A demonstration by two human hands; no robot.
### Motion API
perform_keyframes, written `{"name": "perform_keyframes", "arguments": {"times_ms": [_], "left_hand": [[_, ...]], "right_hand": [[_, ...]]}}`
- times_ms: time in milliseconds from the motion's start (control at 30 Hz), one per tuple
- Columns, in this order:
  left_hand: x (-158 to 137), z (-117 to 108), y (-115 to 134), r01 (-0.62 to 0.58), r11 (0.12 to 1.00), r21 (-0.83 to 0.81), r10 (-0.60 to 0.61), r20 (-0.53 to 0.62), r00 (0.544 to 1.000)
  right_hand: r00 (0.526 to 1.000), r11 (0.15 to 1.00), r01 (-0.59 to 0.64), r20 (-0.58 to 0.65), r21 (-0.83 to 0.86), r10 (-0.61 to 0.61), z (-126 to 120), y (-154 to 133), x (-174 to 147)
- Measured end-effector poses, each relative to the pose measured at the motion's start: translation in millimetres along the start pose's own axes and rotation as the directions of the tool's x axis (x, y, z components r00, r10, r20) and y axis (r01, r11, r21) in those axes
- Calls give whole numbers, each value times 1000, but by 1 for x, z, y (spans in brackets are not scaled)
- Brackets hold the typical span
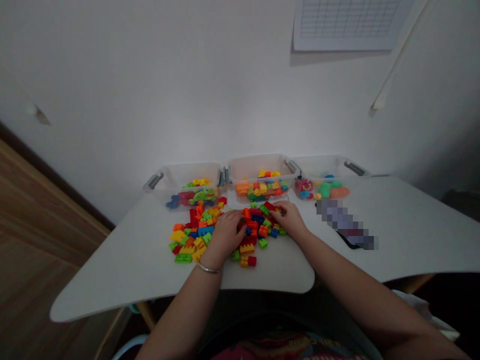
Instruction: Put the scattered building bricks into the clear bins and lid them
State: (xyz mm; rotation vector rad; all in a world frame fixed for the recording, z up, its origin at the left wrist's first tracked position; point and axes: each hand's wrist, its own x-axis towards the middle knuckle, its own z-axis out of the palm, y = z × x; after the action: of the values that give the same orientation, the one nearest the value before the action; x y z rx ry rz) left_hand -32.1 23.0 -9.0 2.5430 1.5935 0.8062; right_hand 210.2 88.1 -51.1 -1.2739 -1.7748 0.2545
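Observation:
Colourful toy building bricks (205,231) lie in a loose heap on the white table, in red, yellow, orange, green and blue. My left hand (226,234) rests over the middle of the heap, its thumb apart from the fingers; some bricks are hidden beneath it. At the heap's right side, my right hand (290,220) has thumb and forefinger closed at the end of a red toy brick (269,205). A green brick (264,209) lies against that red one. Closer to me are a yellow brick (246,248) and a small red brick (252,261).
Along the wall stand three clear plastic boxes: a left box (172,175) and a middle box (258,165) with coloured pieces, and a right box (318,165) with rounder toys. A blurred-out phone-like object (347,225) lies right of my hand on the white table (405,225).

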Motion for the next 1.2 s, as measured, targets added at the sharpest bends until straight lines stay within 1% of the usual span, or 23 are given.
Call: {"name": "perform_keyframes", "arguments": {"times_ms": [233,400,500,567,667,800,900,967,1000,1100,1200], "left_hand": [[0,1,-2,2,1000,4,-2,7,1000],[0,0,-2,8,1000,-1,-8,8,1000],[0,0,-2,9,1000,0,-9,11,1000],[0,0,-2,9,1000,-3,-9,12,1000],[0,1,-3,8,1000,-9,-8,12,1000],[-1,1,-3,5,1000,-7,-5,16,1000],[-1,-1,-2,9,1000,-7,-9,18,1000],[-1,-3,0,13,1000,-9,-13,24,1000],[-1,-4,1,15,1000,-10,-14,27,1000],[-1,-6,2,19,1000,-7,-19,32,999],[-1,-5,2,30,1000,-1,-30,31,999]], "right_hand": [[998,999,-29,-49,41,31,-4,1,-4],[978,988,-114,-164,104,130,-13,-10,-8],[969,983,-117,-202,142,144,-21,-19,-11],[972,987,-89,-204,133,115,-25,-24,-14],[976,996,1,-217,90,19,-33,-31,-16],[942,993,117,-318,19,-105,-45,-40,-11],[902,972,219,-362,-80,-233,-56,-47,3],[878,963,241,-395,-124,-271,-63,-52,17],[867,963,234,-419,-132,-268,-66,-54,26],[850,978,177,-484,-110,-208,-71,-59,58],[843,986,155,-512,-57,-162,-69,-60,90]]}}
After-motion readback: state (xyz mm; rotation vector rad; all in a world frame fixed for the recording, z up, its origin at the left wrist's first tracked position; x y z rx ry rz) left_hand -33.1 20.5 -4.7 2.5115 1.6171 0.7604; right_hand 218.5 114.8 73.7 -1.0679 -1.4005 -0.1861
